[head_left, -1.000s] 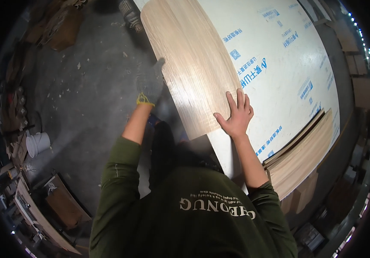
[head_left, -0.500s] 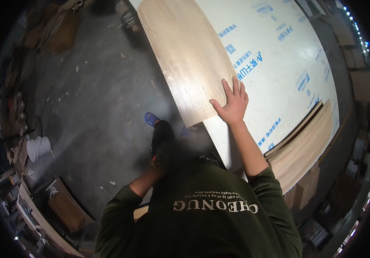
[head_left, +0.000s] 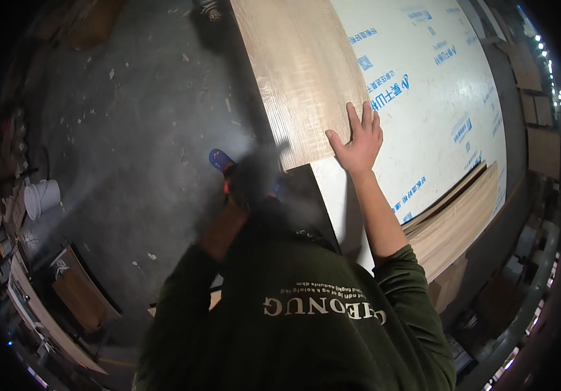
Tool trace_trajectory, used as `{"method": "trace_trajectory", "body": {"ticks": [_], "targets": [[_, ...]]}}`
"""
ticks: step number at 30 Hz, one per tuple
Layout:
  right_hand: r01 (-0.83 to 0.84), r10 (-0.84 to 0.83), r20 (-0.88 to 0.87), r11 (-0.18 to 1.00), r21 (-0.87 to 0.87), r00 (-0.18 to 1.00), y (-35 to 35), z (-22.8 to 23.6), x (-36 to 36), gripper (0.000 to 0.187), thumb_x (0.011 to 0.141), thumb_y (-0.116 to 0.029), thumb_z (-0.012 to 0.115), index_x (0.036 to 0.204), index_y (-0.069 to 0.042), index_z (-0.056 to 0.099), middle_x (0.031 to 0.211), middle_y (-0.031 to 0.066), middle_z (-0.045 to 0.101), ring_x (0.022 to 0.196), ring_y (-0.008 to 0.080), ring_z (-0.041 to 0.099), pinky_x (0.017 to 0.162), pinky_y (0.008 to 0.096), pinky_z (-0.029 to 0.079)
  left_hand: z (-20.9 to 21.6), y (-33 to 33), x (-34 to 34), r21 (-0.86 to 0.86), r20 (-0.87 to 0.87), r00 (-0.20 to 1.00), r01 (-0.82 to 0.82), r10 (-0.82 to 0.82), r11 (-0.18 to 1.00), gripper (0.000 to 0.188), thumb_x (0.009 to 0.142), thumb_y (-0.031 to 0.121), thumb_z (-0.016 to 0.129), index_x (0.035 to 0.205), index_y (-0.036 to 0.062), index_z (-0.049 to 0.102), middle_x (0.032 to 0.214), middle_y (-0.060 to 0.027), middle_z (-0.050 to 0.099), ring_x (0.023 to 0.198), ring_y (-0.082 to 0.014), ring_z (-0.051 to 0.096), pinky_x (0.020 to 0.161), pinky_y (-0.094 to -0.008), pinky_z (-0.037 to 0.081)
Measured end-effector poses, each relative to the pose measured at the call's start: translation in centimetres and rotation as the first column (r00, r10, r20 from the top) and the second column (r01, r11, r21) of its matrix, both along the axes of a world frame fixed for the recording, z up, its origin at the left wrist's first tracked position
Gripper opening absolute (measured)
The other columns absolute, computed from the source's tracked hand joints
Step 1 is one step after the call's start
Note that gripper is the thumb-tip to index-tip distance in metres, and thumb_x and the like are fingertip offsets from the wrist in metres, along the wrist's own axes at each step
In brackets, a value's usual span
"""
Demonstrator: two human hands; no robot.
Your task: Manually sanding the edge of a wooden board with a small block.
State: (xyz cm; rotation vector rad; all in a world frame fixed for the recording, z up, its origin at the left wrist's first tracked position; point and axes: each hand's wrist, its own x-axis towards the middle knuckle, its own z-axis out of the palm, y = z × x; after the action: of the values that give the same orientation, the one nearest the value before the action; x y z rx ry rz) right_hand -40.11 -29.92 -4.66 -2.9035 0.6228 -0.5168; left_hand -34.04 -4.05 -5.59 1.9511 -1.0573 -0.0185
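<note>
a big white sheet [head_left: 424,146] with a long wood board [head_left: 300,72] on its left side
the right hand [head_left: 360,144] lies on the board's right edge, fingers spread apart; the left hand [head_left: 254,177] is a dark blur near the board, so i cannot tell its grip.

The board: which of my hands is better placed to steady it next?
Probably your right hand: it is spread over the right edge of the board. Your left hand is a dark blur by the near left corner, and I can't tell whether it touches.
</note>
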Motion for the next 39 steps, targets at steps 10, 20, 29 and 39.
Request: {"method": "trace_trajectory", "body": {"ticks": [10, 20, 29, 39], "targets": [[-0.002, 0.0, 0.035, 0.999, 0.054, 0.999, 0.0, 0.1, -0.2, 0.073, 0.07, -0.054, 0.072, 0.133, -0.019, 0.057, 0.146, 0.0189, 0.041, 0.133, 0.0432, 0.035, 0.105, 0.0537, 0.03, -1.1, 2.1, 2.1, 0.088, 0.338, 0.937, -0.126, 0.09, 0.988, 0.027, 0.082, 0.009, 0.063, 0.108, 0.001, 0.064, 0.092, -0.0138, 0.067, 0.08, -0.0316, 0.065, 0.068, -0.0399, 0.052], [0.005, -0.005, -0.004, 0.999, 0.037, 1.0, 0.6, 0.5, 0.5, 0.075, 0.07, -0.054, 0.072, 0.133, -0.019, 0.057, 0.146, 0.019, 0.04, 0.134, 0.0422, 0.035, 0.104, 0.0541, 0.03, -0.9, 0.4, -5.0, 0.232, 0.082, 0.993, -0.099, 0.082, 0.968, 0.035, 0.084, 0.014, 0.064, 0.115, -0.001, 0.056, 0.093, -0.0175, 0.059, 0.081, -0.0313, 0.062, 0.071, -0.0386, 0.051], [-0.173, 0.205, -0.384, 0.978, 0.117, 0.9, 7.0, 2.5, 1.8, 0.104, 0.076, -0.068, 0.06, 0.153, -0.01, 0.021, 0.158, 0.0212, 0.016, 0.147, 0.0411, 0.009, 0.112, 0.0662, 0.006, -2.4, 9.8, -5.2, 0.172, -0.733, 0.631, -0.189, 0.254, 0.967, 0.043, 0.091, 0.006, 0.059, 0.131, -0.0018, 0.047, 0.107, -0.0146, 0.065, 0.088, -0.0223, 0.067, 0.078, -0.0331, 0.055], [-0.388, 0.429, -0.386, 0.903, 0.184, 0.817, 11.7, 2.4, 1.4, 0.08, 0.079, 0.0, 0.052, 0.152, -0.005, 0.02, 0.16, 0.0096, 0.016, 0.147, 0.0341, 0.015, 0.109, 0.0697, 0.016, -1.7, 10.9, -11.7, -0.027, -0.823, -0.457, -0.564, -0.339, 0.826, 0.033, 0.095, 0.012, 0.056, 0.126, 0.0016, 0.051, 0.108, -0.009, 0.063, 0.094, -0.0172, 0.063, 0.082, -0.0306, 0.053]]}}
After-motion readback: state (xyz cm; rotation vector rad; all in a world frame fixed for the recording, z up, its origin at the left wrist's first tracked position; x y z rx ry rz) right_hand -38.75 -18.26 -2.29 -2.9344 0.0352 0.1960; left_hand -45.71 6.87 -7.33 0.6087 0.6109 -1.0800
